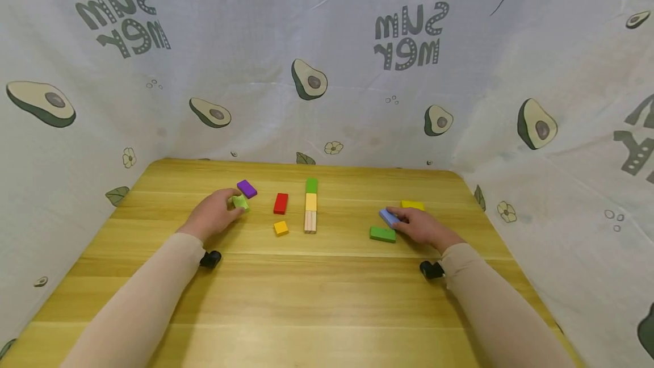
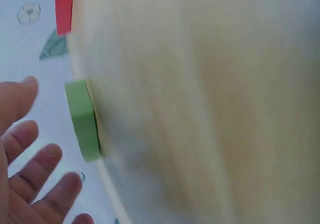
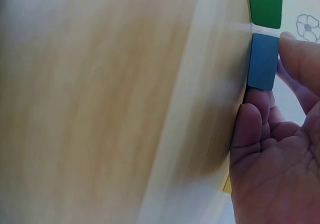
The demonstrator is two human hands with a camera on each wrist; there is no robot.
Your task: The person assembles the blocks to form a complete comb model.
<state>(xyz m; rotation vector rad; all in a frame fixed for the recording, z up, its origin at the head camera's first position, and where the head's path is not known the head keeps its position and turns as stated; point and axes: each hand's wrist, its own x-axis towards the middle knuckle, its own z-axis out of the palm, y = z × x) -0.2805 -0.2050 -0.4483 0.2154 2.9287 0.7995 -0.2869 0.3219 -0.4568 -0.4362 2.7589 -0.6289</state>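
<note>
In the head view, my left hand (image 1: 213, 213) is around a light green block (image 1: 240, 203) on the left of the table. The left wrist view shows the thumb and spread fingers (image 2: 50, 156) apart from the light green block (image 2: 82, 121). On the right side, my right hand (image 1: 421, 225) pinches a blue block (image 1: 388, 218). The right wrist view has the thumb at one edge of the blue block (image 3: 263, 61) and fingertips at its lower end. A green block (image 1: 382, 234) lies just in front of it, and a yellow block (image 1: 412, 205) behind the hand.
Between the hands, a column of a green block (image 1: 311, 185), a pale yellow block (image 1: 311, 202) and plain wooden pieces (image 1: 310, 222) runs toward me. Left of it lie a red block (image 1: 280, 203), an orange block (image 1: 281, 228) and a purple block (image 1: 247, 188). A patterned cloth (image 1: 265, 118) surrounds the table.
</note>
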